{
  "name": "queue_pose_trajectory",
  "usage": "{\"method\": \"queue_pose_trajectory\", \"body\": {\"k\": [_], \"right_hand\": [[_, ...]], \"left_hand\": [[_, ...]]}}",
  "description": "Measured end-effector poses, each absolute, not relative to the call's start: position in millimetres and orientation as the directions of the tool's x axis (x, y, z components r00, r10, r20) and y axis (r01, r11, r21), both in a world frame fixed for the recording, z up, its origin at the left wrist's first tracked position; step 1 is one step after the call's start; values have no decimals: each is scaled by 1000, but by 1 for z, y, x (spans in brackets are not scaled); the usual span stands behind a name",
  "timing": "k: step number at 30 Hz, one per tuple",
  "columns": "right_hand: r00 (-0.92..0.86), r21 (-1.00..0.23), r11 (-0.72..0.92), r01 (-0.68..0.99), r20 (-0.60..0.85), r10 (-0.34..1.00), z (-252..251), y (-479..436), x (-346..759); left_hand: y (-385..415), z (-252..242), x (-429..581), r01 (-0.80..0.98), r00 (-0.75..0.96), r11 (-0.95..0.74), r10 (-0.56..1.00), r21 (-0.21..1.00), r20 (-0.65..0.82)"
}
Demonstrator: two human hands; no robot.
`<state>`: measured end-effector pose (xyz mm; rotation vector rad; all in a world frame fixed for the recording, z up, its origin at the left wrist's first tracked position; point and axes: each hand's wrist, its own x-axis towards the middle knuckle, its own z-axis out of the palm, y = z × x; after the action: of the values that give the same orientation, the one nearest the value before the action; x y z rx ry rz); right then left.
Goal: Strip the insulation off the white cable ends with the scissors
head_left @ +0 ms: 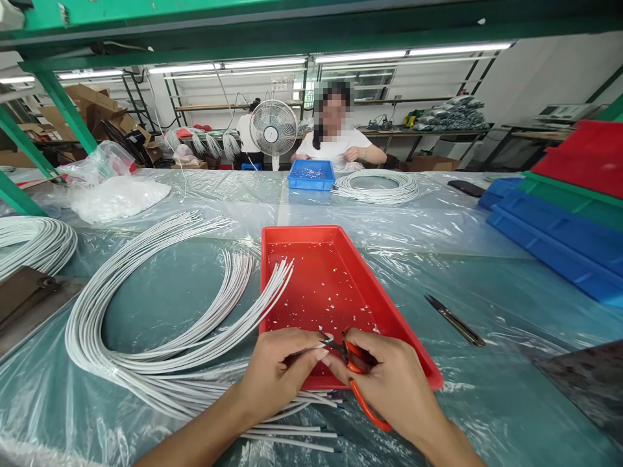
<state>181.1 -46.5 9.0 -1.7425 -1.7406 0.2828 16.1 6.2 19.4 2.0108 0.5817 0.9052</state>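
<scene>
My left hand (275, 373) pinches the end of a white cable (321, 340) over the near edge of a red tray (331, 285). My right hand (392, 383) grips orange-handled scissors (357, 373), and their tips meet the cable end. A large curved bundle of white cables (146, 311) lies left of the tray, with its ends fanned onto the tray's rim. More cut cables (292, 431) lie under my wrists. Small white scraps dot the tray floor.
A dark blade tool (455, 321) lies right of the tray. Stacked blue, green and red trays (569, 207) stand at right. Across the table a person sits behind a blue bin (311, 175) and a cable coil (377, 188). Plastic bags (114, 191) lie far left.
</scene>
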Motion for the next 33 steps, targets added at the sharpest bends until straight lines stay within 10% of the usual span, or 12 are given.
{"method": "queue_pose_trajectory", "body": {"k": [16,33], "right_hand": [[85,-564,101,819,293,952,16,-47,179],[78,-547,118,829,322,944,13,-47,179]], "left_hand": [[6,22,18,49,546,-528,725,848,419],[0,15,21,197,378,-830,555,521,741]]}}
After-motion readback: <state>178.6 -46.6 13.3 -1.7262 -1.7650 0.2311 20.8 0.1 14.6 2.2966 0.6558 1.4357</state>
